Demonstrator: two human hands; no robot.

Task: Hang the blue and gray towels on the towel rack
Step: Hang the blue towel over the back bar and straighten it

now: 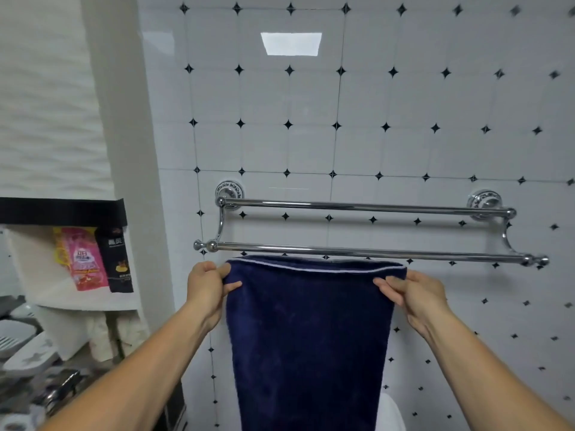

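Observation:
A dark blue towel (311, 337) hangs down in front of me, stretched flat between both hands. My left hand (207, 286) pinches its top left corner and my right hand (410, 293) pinches its top right corner. The towel's top edge sits just below the lower bar of the chrome double towel rack (367, 251), which is fixed to the tiled wall. Both bars of the rack are bare. No gray towel is in view.
A white shelf niche (46, 275) at the left holds a pink packet (82, 259) and a black packet (116, 262). White dishes and metal items (28, 353) lie at the lower left. A white rounded object (393, 412) shows behind the towel's bottom right.

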